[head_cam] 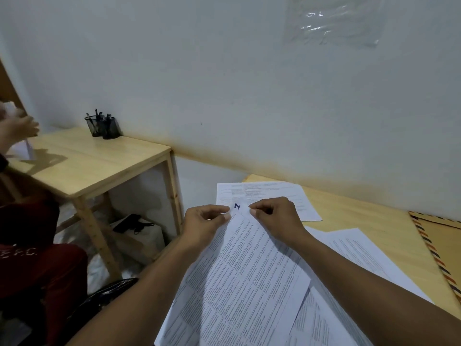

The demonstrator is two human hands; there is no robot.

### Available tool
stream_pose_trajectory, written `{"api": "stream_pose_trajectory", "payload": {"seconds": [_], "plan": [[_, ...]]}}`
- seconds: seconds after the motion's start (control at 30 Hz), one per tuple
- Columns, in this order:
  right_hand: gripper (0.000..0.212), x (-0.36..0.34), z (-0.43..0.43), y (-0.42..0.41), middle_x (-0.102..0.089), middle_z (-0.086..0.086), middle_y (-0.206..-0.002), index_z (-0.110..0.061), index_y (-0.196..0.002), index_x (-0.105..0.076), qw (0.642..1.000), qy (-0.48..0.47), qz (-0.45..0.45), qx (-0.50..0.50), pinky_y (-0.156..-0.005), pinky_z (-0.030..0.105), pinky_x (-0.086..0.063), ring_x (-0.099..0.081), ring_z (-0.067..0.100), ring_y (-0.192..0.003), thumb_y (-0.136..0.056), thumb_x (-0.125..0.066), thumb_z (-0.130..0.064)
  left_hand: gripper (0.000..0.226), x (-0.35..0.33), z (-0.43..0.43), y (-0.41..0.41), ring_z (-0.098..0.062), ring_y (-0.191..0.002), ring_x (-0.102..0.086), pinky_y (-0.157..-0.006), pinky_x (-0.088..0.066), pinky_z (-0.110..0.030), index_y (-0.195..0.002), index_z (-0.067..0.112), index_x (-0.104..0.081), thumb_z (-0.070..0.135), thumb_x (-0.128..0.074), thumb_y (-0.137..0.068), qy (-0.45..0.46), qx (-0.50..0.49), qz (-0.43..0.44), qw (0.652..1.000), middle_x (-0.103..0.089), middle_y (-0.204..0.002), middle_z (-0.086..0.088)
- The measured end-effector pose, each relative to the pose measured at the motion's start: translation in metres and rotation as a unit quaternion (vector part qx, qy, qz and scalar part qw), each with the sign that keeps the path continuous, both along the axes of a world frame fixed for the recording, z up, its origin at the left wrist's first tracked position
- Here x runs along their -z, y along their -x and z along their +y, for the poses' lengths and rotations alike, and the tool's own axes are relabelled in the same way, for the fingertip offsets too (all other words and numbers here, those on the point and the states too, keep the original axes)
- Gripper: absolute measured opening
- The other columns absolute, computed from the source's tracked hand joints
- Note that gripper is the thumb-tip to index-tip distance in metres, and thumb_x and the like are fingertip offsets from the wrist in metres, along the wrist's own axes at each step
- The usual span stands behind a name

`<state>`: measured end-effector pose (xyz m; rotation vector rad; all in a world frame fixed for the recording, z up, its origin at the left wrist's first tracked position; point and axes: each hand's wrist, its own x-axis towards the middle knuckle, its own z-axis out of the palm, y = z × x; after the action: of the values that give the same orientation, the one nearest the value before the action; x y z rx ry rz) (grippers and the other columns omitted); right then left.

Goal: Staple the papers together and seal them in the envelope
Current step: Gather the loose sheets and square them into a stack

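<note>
A stack of printed papers [249, 270] lies slanted on the wooden table [369, 216], its top corner marked with a blue handwritten "1". My left hand [207, 226] pinches that corner from the left. My right hand [277, 218] pinches it from the right, fingers curled over the sheet edge. More printed sheets [287, 193] lie behind the hands and another sheet [361, 250] to the right. A brown envelope [441, 236] with a striped airmail border lies at the table's right edge. No stapler is in view.
A second wooden table [99, 161] stands to the left with black mesh pen holders [103, 126] by the wall. Another person in red [32, 258] sits at far left, a hand [20, 128] raised over papers. A white wall is behind.
</note>
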<state>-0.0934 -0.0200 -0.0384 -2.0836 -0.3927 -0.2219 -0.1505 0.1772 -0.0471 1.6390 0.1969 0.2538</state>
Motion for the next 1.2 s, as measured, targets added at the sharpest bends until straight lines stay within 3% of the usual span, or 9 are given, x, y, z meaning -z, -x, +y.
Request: {"api": "stream_pose_trajectory", "payload": {"seconds": [0.1, 0.2, 0.37, 0.43, 0.63, 0.8, 0.9, 1.0, 1.2], "plan": [[0.010, -0.006, 0.009, -0.008, -0.075, -0.012, -0.084, -0.019, -0.094, -0.082, 0.998, 0.038, 0.031, -0.047, -0.071, 0.011, -0.047, -0.065, -0.004, -0.079, -0.088, -0.073, -0.018, 0.012, 0.006, 0.022, -0.001, -0.019, -0.090, -0.077, -0.093, -0.058, -0.039, -0.091, 0.020, -0.082, 0.012, -0.083, -0.082, -0.015, -0.007, 0.007, 1.000, -0.081, -0.090, 0.000], [0.018, -0.014, 0.013, -0.028, -0.073, -0.007, -0.093, -0.016, -0.103, -0.078, 0.987, 0.142, 0.024, -0.066, -0.079, 0.020, -0.048, -0.063, 0.004, -0.082, -0.092, -0.065, -0.011, 0.014, 0.011, 0.050, 0.000, -0.020, -0.091, -0.077, -0.096, -0.057, -0.040, -0.093, 0.015, -0.081, 0.007, -0.083, -0.081, -0.012, -0.017, 0.011, 1.000, -0.081, -0.089, -0.004], [0.035, -0.013, 0.029, -0.058, -0.063, -0.003, -0.134, -0.023, -0.127, -0.065, 0.921, 0.364, 0.017, -0.141, -0.099, 0.032, -0.044, -0.056, 0.020, -0.123, -0.093, -0.066, -0.021, 0.020, 0.022, 0.081, 0.000, -0.022, -0.090, -0.077, -0.096, -0.057, -0.046, -0.101, 0.012, -0.080, 0.010, -0.084, -0.081, -0.036, -0.015, 0.026, 0.999, -0.081, -0.091, -0.005], [0.040, -0.007, 0.039, -0.064, -0.059, -0.003, -0.140, -0.027, -0.131, -0.062, 0.893, 0.419, 0.023, -0.164, -0.101, 0.035, -0.043, -0.052, 0.022, -0.127, -0.091, -0.068, -0.025, 0.021, 0.026, 0.086, -0.002, -0.023, -0.092, -0.077, -0.097, -0.057, -0.046, -0.101, 0.011, -0.080, 0.010, -0.084, -0.081, -0.032, -0.022, 0.032, 0.999, -0.081, -0.092, -0.005], [0.039, -0.002, 0.043, -0.077, -0.062, -0.007, -0.120, -0.025, -0.126, -0.065, 0.895, 0.405, 0.032, -0.185, -0.089, 0.029, -0.043, -0.055, 0.018, -0.115, -0.087, -0.074, -0.026, 0.019, 0.029, 0.087, -0.011, -0.021, -0.091, -0.077, -0.096, -0.058, -0.042, -0.099, 0.012, -0.081, 0.011, -0.084, -0.080, -0.025, -0.029, 0.044, 0.998, -0.081, -0.091, -0.004], [0.030, -0.004, 0.043, -0.078, -0.058, -0.008, -0.105, -0.031, -0.118, -0.067, 0.874, 0.448, 0.008, -0.188, -0.091, 0.039, -0.047, -0.055, 0.018, -0.109, -0.088, -0.071, -0.030, 0.015, 0.024, 0.082, -0.015, -0.023, -0.091, -0.077, -0.095, -0.058, -0.044, -0.096, 0.015, -0.081, 0.012, -0.083, -0.082, -0.023, -0.017, 0.046, 0.999, -0.081, -0.090, -0.004], [0.023, -0.003, 0.042, -0.080, -0.051, -0.011, -0.108, -0.028, -0.110, -0.069, 0.883, 0.426, 0.010, -0.196, -0.095, 0.040, -0.047, -0.053, 0.017, -0.112, -0.087, -0.071, -0.025, 0.014, 0.019, 0.080, -0.015, -0.026, -0.090, -0.077, -0.094, -0.059, -0.044, -0.096, 0.012, -0.081, 0.009, -0.083, -0.082, -0.017, -0.013, 0.041, 0.999, -0.081, -0.089, -0.007], [0.029, -0.001, 0.040, -0.079, -0.053, -0.012, -0.108, -0.025, -0.116, -0.066, 0.887, 0.413, 0.009, -0.206, -0.089, 0.032, -0.045, -0.052, 0.014, -0.105, -0.087, -0.072, -0.025, 0.015, 0.017, 0.081, -0.014, -0.025, -0.091, -0.077, -0.096, -0.058, -0.044, -0.096, 0.012, -0.081, 0.009, -0.083, -0.082, -0.020, -0.005, 0.047, 0.999, -0.080, -0.090, -0.008], [0.046, -0.003, 0.044, -0.078, -0.064, -0.006, -0.118, -0.028, -0.130, -0.060, 0.886, 0.422, 0.025, -0.188, -0.093, 0.037, -0.048, -0.058, 0.017, -0.109, -0.086, -0.074, -0.029, 0.010, 0.016, 0.079, -0.015, -0.027, -0.097, -0.076, -0.100, -0.055, -0.047, -0.092, 0.019, -0.082, 0.014, -0.083, -0.083, -0.048, 0.002, 0.065, 0.997, -0.080, -0.094, -0.009]]}}
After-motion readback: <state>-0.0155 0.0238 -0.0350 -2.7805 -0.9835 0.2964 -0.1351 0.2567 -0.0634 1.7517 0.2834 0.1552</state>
